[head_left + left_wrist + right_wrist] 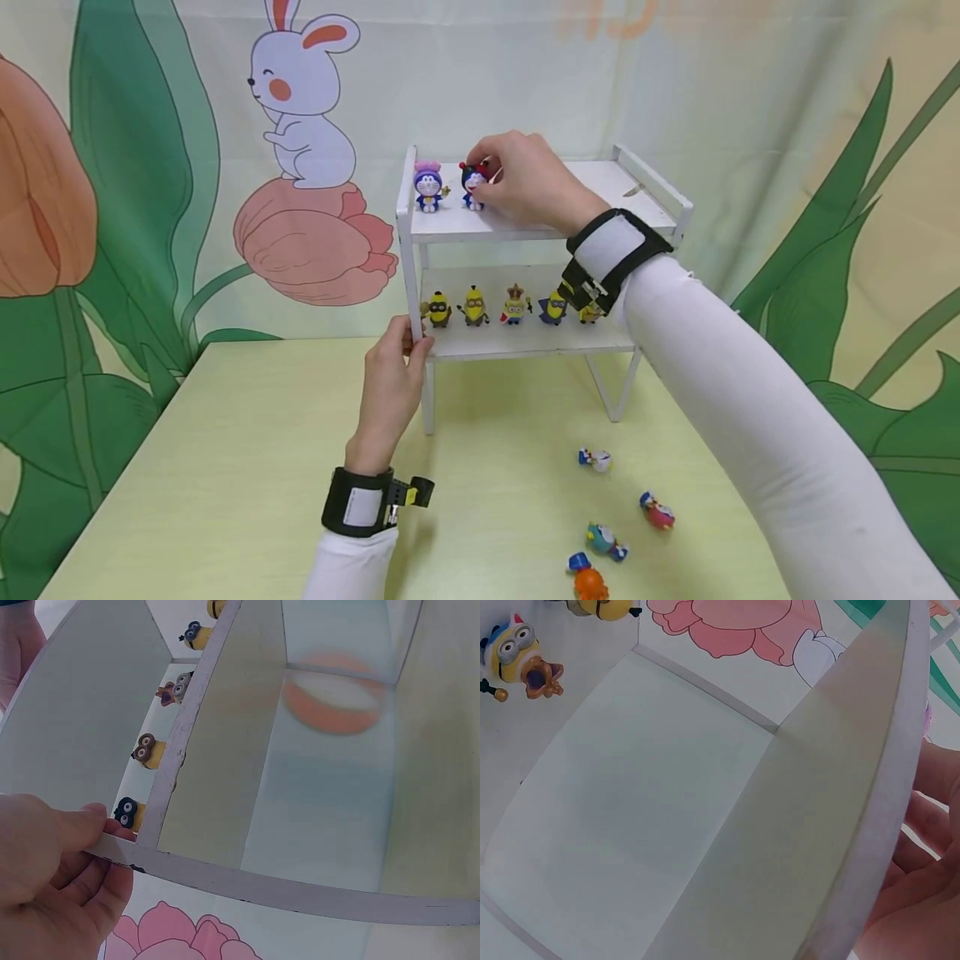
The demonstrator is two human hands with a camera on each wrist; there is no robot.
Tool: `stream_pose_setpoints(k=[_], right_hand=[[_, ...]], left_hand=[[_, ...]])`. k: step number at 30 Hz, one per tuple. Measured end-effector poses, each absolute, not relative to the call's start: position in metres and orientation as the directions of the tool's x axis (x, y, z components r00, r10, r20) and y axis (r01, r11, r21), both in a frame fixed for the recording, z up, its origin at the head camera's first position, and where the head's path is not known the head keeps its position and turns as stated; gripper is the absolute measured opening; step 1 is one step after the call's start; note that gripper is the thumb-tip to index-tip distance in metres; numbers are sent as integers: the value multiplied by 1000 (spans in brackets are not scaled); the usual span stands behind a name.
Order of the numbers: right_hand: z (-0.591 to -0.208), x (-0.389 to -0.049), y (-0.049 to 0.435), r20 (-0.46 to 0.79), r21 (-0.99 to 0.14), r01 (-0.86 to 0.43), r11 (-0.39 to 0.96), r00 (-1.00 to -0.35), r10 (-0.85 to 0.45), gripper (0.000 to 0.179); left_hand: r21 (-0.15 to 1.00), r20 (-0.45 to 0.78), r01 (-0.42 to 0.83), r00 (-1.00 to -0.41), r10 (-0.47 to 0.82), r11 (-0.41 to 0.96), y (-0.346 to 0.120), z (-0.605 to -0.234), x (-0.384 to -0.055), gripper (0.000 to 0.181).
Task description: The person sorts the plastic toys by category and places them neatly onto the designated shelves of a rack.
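On the upper board of a small white two-tier shelf [525,353], my right hand [525,179] pinches a blue-and-white cat figurine with a dark red-and-black hood [471,185]. Part of that figurine is hidden by the fingers. Just left of it stands a similar cat figurine in a purple hood with a pink top [428,187]. My left hand [392,383] grips the shelf's left front upright at the lower board; the left wrist view shows thumb and fingers around the white frame [195,881]. In the right wrist view, the fingers of my right hand [922,885] show beyond the upper board's edge.
Several yellow minion figurines [474,307] stand in a row on the lower board. On the table [247,450] in front lie a white figurine [596,459], a pink-red one [658,512], a teal one [604,540] and an orange one [590,582]. A printed curtain [510,67] hangs behind.
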State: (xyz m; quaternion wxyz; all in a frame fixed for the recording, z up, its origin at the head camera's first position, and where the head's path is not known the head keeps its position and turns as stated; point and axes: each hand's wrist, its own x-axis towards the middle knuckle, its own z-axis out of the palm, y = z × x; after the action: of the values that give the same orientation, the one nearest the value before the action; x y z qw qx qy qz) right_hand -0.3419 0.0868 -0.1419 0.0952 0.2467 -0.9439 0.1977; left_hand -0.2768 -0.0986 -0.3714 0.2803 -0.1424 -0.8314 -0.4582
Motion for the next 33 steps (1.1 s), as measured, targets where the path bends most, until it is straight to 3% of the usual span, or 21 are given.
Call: stream_pose_setpoints(k=[5, 24, 33], right_hand=[[-143, -341, 87, 285, -326, -512, 795, -855, -433, 36], [-148, -334, 89, 290, -279, -534, 798, -839, -460, 68], [-151, -309, 93, 399, -251, -566, 785, -799, -449, 65]], left_hand=[[688, 587, 487, -809, -19, 539, -99, -371, -276, 24], [687, 587, 483, -810, -21, 543, -99, -371, -276, 22], [691, 589, 490, -808, -21, 531, -99, -370, -276, 23]])
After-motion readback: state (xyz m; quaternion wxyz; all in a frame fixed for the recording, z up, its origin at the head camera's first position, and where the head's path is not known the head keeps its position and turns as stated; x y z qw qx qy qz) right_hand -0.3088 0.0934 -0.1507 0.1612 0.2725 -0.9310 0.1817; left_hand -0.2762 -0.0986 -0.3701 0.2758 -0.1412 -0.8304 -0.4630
